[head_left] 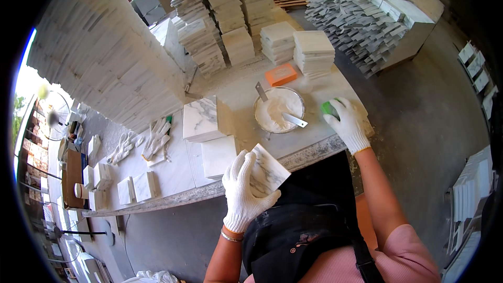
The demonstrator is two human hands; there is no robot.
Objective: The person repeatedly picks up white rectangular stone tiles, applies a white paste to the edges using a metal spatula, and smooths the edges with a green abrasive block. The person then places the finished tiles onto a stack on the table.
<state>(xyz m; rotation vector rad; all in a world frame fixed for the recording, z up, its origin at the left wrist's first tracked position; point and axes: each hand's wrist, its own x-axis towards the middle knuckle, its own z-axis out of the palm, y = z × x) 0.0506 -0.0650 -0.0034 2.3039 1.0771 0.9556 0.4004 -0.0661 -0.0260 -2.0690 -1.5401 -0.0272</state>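
Note:
My left hand (243, 191), in a white knit glove, grips a square white marble tile (269, 172) with grey veins, tilted in front of my apron at the table's front edge. At the table's right end my right hand (346, 124), gloved too, has its fingers closed on a green block (329, 109), partly hidden by the glove. Left of that hand stands a round bowl (303, 106) of whitish powder or paste. A metal scraper (295, 120) and a second flat blade (261, 91) rest in it. An orange block (281, 75) lies just behind the bowl.
Stacked veined tiles (201, 119) and a lower white stack (219, 155) stand left of the bowl. Two tile stacks (314, 47) sit behind it. Tall tile piles (105, 52) rise at the back left. Spare gloves (155, 139) lie on the stone tabletop (181, 163).

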